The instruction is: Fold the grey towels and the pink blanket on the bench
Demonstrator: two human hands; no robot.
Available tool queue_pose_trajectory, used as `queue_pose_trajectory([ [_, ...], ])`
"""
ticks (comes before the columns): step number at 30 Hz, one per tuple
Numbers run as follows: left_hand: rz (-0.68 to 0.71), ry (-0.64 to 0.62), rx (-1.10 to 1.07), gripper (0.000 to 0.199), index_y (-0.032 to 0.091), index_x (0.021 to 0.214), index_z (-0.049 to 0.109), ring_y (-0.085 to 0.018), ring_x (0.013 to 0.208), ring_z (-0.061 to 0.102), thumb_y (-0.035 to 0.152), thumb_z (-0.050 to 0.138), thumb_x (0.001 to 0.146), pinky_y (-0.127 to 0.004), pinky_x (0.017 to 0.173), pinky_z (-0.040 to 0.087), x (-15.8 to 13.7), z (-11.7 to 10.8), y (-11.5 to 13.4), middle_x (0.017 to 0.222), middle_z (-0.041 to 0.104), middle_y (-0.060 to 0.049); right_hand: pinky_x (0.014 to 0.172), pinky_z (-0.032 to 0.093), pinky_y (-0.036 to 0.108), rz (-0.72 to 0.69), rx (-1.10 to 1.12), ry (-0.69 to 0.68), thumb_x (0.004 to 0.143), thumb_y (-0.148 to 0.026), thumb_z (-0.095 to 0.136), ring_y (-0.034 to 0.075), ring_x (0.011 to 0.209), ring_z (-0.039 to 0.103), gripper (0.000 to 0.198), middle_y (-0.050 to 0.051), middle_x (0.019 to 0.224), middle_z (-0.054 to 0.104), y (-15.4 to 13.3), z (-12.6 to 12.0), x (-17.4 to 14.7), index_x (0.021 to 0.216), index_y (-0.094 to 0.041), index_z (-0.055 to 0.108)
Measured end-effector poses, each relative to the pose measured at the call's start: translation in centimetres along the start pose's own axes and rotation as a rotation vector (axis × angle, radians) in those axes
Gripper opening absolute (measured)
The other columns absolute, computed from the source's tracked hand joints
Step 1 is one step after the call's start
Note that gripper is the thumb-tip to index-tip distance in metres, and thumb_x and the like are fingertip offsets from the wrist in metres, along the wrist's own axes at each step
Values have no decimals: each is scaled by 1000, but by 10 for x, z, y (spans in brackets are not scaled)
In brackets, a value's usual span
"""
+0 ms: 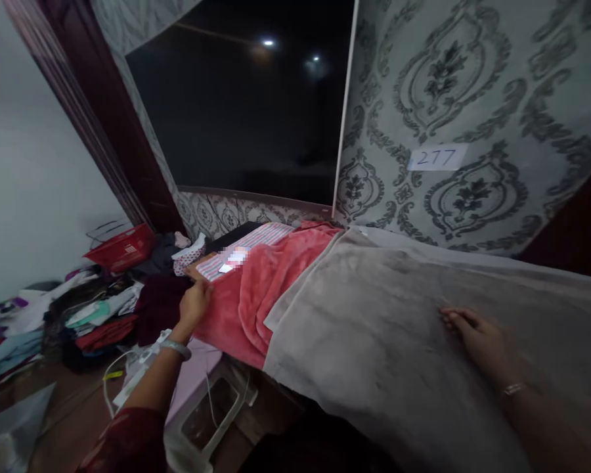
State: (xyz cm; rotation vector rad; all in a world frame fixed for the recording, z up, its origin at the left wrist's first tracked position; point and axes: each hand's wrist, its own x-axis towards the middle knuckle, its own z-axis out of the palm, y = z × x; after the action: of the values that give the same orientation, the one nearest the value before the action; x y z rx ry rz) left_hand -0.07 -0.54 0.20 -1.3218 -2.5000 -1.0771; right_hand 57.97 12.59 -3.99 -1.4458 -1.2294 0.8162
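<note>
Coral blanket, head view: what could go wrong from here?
1. Drag: the grey blanket overlaps the coral blanket, so a pull by the left hand or right hand could shift both.
2. Knock-off: a bright, pixelated item lies on the striped cloth right by the coral blanket; a tug there might slide or cover it.

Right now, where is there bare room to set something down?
The widest patch is the gray blanket between the red blanket and the right hand. A small strip of pink stool shows beside the left forearm. It's crowded at left, where clothes heap near the red basket.
</note>
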Motion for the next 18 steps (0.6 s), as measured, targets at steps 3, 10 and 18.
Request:
queue_pose_trajectory([
  [3, 38, 1, 24, 43, 19, 131, 59, -25, 113, 63, 40, 66, 94, -46, 93, 57, -5, -5, 2, 131, 61, -11, 57, 51, 31, 4, 17, -3, 60, -52, 65, 21, 65, 62, 36, 6, 70, 69, 8, -10, -4, 77, -20, 71],
  [10, 155, -91, 10, 39, 8, 121, 66, -35, 124, 58, 34, 63, 91, -52, 110, 44, 2, 44, 47, 124, 65, -21, 59, 55, 32, -61, -75, -51, 64, -58, 66, 23, 66, 67, 43, 7, 74, 73, 15, -31, -28, 81, -20, 74],
  [18, -236, -228, -527, 20, 20, 84, 68, -28, 88, 72, 36, 72, 72, -37, 78, 57, 2, 72, 57, 81, 74, -7, 68, 58, 38, -63, -161, -67, 64, -58, 62, 28, 72, 71, 42, 8, 78, 76, 20, -34, -37, 79, -22, 77],
])
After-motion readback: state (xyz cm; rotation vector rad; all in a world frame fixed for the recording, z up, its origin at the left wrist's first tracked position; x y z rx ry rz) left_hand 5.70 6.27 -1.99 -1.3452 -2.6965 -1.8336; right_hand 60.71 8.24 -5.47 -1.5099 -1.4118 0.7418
